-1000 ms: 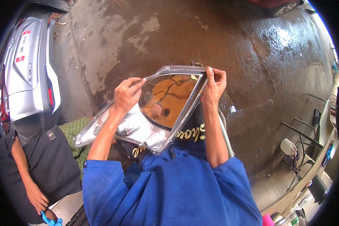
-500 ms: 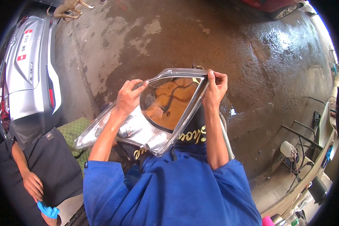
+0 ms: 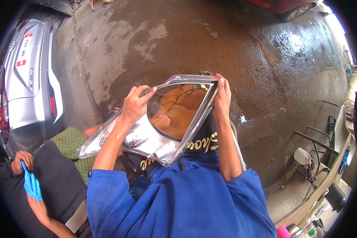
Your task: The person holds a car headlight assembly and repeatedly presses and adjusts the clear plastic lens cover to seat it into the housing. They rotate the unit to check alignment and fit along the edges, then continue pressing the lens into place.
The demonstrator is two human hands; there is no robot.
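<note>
A car headlight (image 3: pixel 150 139) with a clear outer cover and silvery reflectors lies tilted across my lap. Its wide, dark-rimmed section (image 3: pixel 180 113) shows orange-brown and murky behind the clear cover. My left hand (image 3: pixel 135 105) grips the upper edge near the middle, thumb and fingers closed on the rim. At the upper right corner, my right hand (image 3: pixel 222 97) is wrapped round the side edge, its fingers upright and together. My left forearm hides part of the lamp's narrow left end.
To my left sits a person in dark clothes, pulling a blue glove (image 3: pixel 32 185) onto one hand. A silver car (image 3: pixel 31 87) stands beyond. A red car (image 3: pixel 273 4) is at the far right, over wet concrete (image 3: pixel 210 43). A black metal frame (image 3: pixel 319 144) and white container (image 3: pixel 302 156) stand right.
My right hand has slid its grip, fingers now straighter along the corner. The headlight has barely moved. The person beside me has raised both hands, and the blue glove now covers one hand's fingers.
</note>
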